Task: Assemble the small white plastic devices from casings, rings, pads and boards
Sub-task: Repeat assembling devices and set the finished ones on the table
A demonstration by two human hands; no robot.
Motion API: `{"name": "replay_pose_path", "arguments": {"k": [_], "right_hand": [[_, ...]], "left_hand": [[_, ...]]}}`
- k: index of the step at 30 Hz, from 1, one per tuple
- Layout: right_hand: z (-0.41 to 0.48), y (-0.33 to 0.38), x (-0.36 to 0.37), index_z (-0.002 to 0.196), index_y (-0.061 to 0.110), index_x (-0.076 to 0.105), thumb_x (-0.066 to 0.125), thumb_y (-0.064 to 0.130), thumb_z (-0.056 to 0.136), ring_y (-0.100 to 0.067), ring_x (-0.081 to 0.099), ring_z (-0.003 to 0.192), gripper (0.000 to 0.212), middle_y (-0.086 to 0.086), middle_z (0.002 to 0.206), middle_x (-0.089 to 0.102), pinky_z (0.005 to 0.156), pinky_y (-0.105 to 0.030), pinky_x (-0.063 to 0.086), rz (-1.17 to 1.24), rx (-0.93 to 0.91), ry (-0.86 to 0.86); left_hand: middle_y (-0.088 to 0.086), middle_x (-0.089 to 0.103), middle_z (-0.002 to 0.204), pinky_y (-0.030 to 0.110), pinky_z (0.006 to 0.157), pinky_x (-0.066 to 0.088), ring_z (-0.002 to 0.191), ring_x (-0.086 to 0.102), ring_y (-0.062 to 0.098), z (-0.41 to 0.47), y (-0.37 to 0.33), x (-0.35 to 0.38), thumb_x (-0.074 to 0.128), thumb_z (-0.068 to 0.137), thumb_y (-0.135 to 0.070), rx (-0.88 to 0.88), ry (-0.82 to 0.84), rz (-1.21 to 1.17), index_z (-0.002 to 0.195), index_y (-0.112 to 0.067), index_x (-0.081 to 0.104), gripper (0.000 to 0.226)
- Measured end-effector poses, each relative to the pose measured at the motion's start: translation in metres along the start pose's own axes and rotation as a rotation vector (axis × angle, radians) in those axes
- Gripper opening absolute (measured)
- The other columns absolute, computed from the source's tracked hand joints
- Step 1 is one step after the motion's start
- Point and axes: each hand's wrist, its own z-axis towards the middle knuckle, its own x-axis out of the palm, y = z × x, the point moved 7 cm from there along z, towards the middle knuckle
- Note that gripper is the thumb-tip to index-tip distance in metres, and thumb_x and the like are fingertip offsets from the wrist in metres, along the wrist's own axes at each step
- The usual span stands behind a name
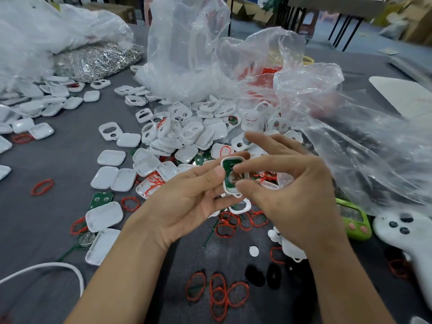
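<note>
Left hand (pixel 187 199): grasping white casing (pixel 232 158), green board (pixel 228 165) inside
Right hand (pixel 287 188): forefinger and thumb pinching same casing
Red rings (pixel 218 296): loose on grey table (pixel 58 164)

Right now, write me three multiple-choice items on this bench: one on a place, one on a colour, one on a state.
1. Where lies the heap of metal clips? A. far left B. near right C. in a hand
2. What colour is the board in the held casing? A. red B. blue C. green
3. How is that casing? A. open, board showing B. lidded shut C. empty

1 A: the clips glint far left beside a plastic bag.
2 C: green shows inside the white rim.
3 A: left hand and right hand pinch it, board uncovered.
</note>
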Motion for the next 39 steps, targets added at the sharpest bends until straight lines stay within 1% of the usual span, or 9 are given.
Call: {"name": "replay_pose_path", "arguments": {"k": [5,7,10,13,17,21,26,33,39], "right_hand": [[-0.002,0.000,0.003,0.091,0.033,0.083,0.092,0.013,0.067,0.000,0.053,0.128,0.033,0.035,0.118,0.064,0.107,-0.017,0.041,-0.150,-0.038,-0.006],[-0.003,0.004,0.003,0.091,0.031,0.083,0.092,0.012,0.068,-0.003,0.056,0.125,0.031,0.031,0.118,0.066,0.106,-0.022,0.045,-0.192,-0.081,-0.035],[-0.004,0.008,0.006,0.087,0.026,0.082,0.090,0.011,0.070,-0.008,0.059,0.121,0.024,0.019,0.118,0.072,0.104,-0.028,0.048,-0.236,-0.134,-0.040],[-0.004,0.007,0.006,0.085,0.025,0.081,0.089,0.010,0.071,-0.006,0.058,0.123,0.022,0.020,0.117,0.072,0.105,-0.027,0.047,-0.194,-0.111,-0.033],[-0.003,0.008,-0.006,0.083,0.031,0.078,0.088,0.011,0.072,-0.005,0.059,0.122,0.025,0.022,0.115,0.072,0.103,-0.018,0.044,-0.107,-0.106,-0.100],[-0.002,0.007,-0.008,0.084,0.031,0.078,0.090,0.010,0.072,-0.006,0.060,0.121,0.027,0.023,0.113,0.071,0.104,-0.026,0.047,-0.163,-0.112,-0.096],[-0.003,0.008,-0.003,0.084,0.025,0.080,0.091,0.011,0.070,-0.004,0.059,0.116,0.023,0.022,0.110,0.071,0.102,-0.012,0.040,-0.249,-0.145,-0.041],[-0.005,0.012,0.002,0.087,0.025,0.081,0.091,0.013,0.070,-0.010,0.061,0.116,0.023,0.016,0.113,0.074,0.100,-0.024,0.048,-0.335,-0.203,-0.020],[-0.005,0.011,0.004,0.088,0.026,0.081,0.089,0.016,0.071,-0.011,0.062,0.117,0.021,0.015,0.115,0.075,0.100,-0.030,0.051,-0.355,-0.193,-0.015]], "left_hand": [[0.003,0.074,0.116,0.036,0.098,0.057,0.105,0.071,0.016,0.001,0.003,-0.004,0.080,0.086,-0.027,-0.013,-0.043,0.016,0.132,-0.013,0.070,0.049],[0.003,0.074,0.115,0.037,0.102,0.055,0.104,0.071,0.016,0.001,0.004,-0.005,0.073,0.088,-0.025,-0.022,-0.060,0.031,0.131,-0.013,0.070,0.046],[0.002,0.075,0.111,0.037,0.103,0.055,0.101,0.071,0.014,0.001,0.003,-0.003,0.080,0.084,-0.028,-0.017,-0.032,0.014,0.132,-0.011,0.068,0.052],[0.005,0.075,0.111,0.039,0.103,0.055,0.101,0.072,0.016,0.001,0.003,-0.003,0.085,0.080,-0.029,-0.023,-0.049,-0.013,0.133,-0.008,0.067,0.060],[0.009,0.074,0.117,0.042,0.104,0.054,0.106,0.071,0.020,0.002,0.005,-0.009,0.069,0.086,-0.025,-0.032,-0.151,-0.021,0.119,-0.010,0.076,0.037],[0.008,0.075,0.116,0.043,0.104,0.052,0.104,0.072,0.019,0.001,0.006,-0.010,0.055,0.093,-0.021,-0.036,-0.182,-0.027,0.115,-0.012,0.078,0.033],[0.004,0.076,0.115,0.039,0.102,0.055,0.105,0.072,0.016,0.002,0.006,-0.006,0.067,0.085,-0.028,-0.044,-0.116,-0.013,0.121,-0.015,0.077,0.039],[0.001,0.076,0.111,0.045,0.110,0.047,0.103,0.071,0.016,0.002,0.007,-0.005,0.064,0.087,-0.029,-0.050,-0.101,0.017,0.117,-0.017,0.078,0.035],[0.004,0.075,0.109,0.047,0.110,0.046,0.102,0.070,0.019,0.002,0.007,-0.005,0.068,0.083,-0.030,-0.056,-0.120,0.032,0.119,-0.013,0.076,0.040]]}}
